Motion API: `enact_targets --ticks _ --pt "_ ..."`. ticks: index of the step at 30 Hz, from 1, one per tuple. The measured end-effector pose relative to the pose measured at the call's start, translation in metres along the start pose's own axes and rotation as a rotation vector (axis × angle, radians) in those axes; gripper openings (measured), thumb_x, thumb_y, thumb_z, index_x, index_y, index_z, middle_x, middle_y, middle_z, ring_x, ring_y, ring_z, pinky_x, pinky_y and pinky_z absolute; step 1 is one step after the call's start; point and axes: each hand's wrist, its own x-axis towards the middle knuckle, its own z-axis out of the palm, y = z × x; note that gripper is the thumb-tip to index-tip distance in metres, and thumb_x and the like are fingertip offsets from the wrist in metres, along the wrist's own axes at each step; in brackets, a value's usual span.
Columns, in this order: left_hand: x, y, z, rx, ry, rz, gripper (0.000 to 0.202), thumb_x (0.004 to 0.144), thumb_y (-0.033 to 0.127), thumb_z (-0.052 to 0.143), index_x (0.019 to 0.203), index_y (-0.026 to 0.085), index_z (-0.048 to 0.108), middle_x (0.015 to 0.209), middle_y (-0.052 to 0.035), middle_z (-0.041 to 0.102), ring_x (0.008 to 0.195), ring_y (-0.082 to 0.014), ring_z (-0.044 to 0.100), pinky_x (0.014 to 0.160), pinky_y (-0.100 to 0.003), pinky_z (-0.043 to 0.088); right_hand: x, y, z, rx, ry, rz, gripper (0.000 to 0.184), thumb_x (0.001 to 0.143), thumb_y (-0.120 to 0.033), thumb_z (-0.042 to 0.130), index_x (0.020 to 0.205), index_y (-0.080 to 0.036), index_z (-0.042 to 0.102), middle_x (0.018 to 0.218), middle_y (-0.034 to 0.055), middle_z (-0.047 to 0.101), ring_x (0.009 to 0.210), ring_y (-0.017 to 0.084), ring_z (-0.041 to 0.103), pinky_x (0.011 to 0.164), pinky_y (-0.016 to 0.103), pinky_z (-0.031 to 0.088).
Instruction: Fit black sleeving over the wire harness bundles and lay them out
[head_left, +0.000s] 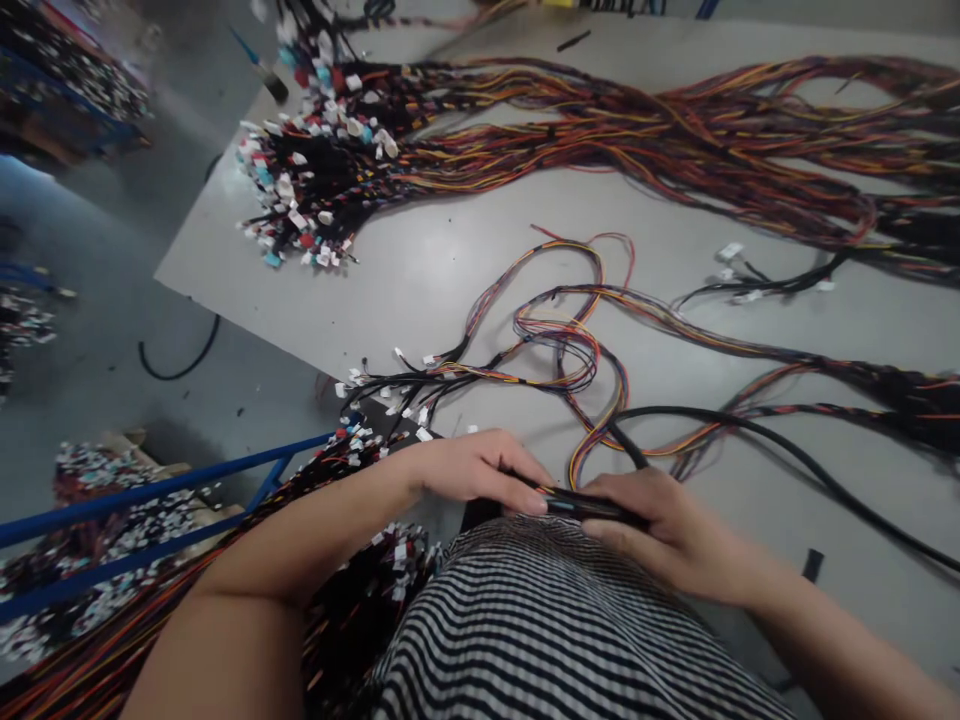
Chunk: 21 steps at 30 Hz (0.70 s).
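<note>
My left hand (pixel 480 468) and my right hand (pixel 660 525) meet at the near edge of the grey table (pixel 420 270), just above my striped shirt. Both pinch a black-wrapped section of a wire harness (pixel 577 502) held level between them. From that section the coloured wires (pixel 570 345) loop out over the table, ending in small white connectors (pixel 397 385) to the left. A black cable (pixel 787 450) runs from my right hand off to the right.
A big heap of harnesses (pixel 675 130) with white, red and blue connectors (pixel 315 170) covers the far table. More bundles hang at my left over a blue metal rail (pixel 172 490). Grey floor with a loose black cable (pixel 180 365) lies beyond the table's left edge.
</note>
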Motion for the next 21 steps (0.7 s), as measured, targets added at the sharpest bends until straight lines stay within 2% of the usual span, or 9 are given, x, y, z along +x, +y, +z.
enact_targets --ticks 4,6,8,10,13,14,16,18,21 --pt "-0.011 -0.007 -0.016 0.25 0.165 0.053 0.03 0.089 0.041 0.056 0.093 0.017 0.073 0.078 -0.0033 0.067 0.074 -0.0156 0.058 0.075 -0.026 0.045 0.028 0.006 -0.004 -0.265 -0.049 0.041 0.036 0.099 -0.043 0.041 0.082 -0.017 0.059 0.067 0.0033 0.059 0.058 0.013 0.051 0.055 0.025 0.033" --pt "-0.03 -0.008 -0.028 0.483 0.373 0.091 0.028 0.089 0.04 0.055 0.093 0.019 0.073 0.082 -0.0034 0.068 0.082 -0.0175 0.059 0.085 -0.03 0.044 0.066 0.004 -0.004 -0.351 -0.029 -0.002 0.035 0.098 -0.043 0.042 0.081 -0.017 0.056 0.066 0.003 0.058 0.056 0.013 0.049 0.055 0.026 0.03" --pt "-0.058 -0.008 -0.039 0.706 0.705 0.069 0.027 0.09 0.041 0.053 0.096 0.022 0.072 0.095 -0.005 0.069 0.097 -0.021 0.058 0.095 -0.036 0.04 0.12 -0.006 -0.001 -0.335 0.013 -0.086 0.033 0.098 -0.043 0.043 0.082 -0.016 0.055 0.07 0.0031 0.059 0.06 0.013 0.049 0.058 0.025 0.032" --pt "-0.09 -0.014 -0.042 0.838 1.153 0.003 0.028 0.091 0.042 0.051 0.099 0.023 0.07 0.107 -0.0072 0.066 0.107 -0.0236 0.055 0.098 -0.039 0.039 0.18 -0.023 0.007 -0.27 0.075 -0.136 0.033 0.098 -0.041 0.042 0.081 -0.016 0.054 0.07 0.0026 0.058 0.063 0.013 0.049 0.06 0.024 0.033" --pt "-0.124 -0.04 -0.034 0.763 1.858 0.012 0.029 0.091 0.043 0.052 0.096 0.02 0.068 0.104 -0.0085 0.064 0.101 -0.0225 0.057 0.09 -0.036 0.045 0.251 -0.051 0.025 -0.205 0.208 -0.119 0.034 0.097 -0.04 0.041 0.078 -0.015 0.053 0.066 0.0013 0.054 0.062 0.013 0.047 0.059 0.024 0.033" --pt "-0.129 -0.051 -0.03 0.652 2.02 0.06 0.031 0.092 0.044 0.05 0.093 0.018 0.068 0.096 -0.0076 0.065 0.094 -0.0207 0.059 0.085 -0.033 0.047 0.264 -0.057 0.032 -0.193 0.253 -0.107 0.034 0.097 -0.04 0.041 0.078 -0.015 0.053 0.066 0.0012 0.053 0.062 0.013 0.047 0.059 0.024 0.032" --pt "-0.125 -0.072 -0.024 0.366 2.109 0.174 0.037 0.092 0.049 0.048 0.089 0.017 0.068 0.085 -0.0056 0.065 0.082 -0.0175 0.061 0.077 -0.029 0.048 0.275 -0.061 0.045 -0.176 0.299 -0.114 0.033 0.097 -0.041 0.042 0.081 -0.015 0.053 0.066 0.0019 0.054 0.063 0.014 0.048 0.059 0.024 0.033" --pt "-0.108 -0.083 -0.024 0.123 1.979 0.297 0.042 0.09 0.054 0.05 0.092 0.017 0.068 0.088 -0.0063 0.068 0.084 -0.0173 0.064 0.079 -0.029 0.049 0.271 -0.058 0.056 -0.163 0.276 -0.154 0.031 0.097 -0.041 0.041 0.086 -0.015 0.055 0.07 0.0036 0.057 0.066 0.015 0.052 0.061 0.024 0.036" --pt "-0.075 -0.079 -0.031 -0.073 1.816 0.492 0.042 0.084 0.056 0.06 0.1 0.017 0.067 0.103 -0.0088 0.07 0.099 -0.0197 0.064 0.09 -0.032 0.048 0.257 -0.053 0.069 -0.189 0.186 -0.178 0.028 0.098 -0.036 0.039 0.098 -0.015 0.057 0.08 0.0075 0.064 0.072 0.018 0.058 0.064 0.025 0.039"
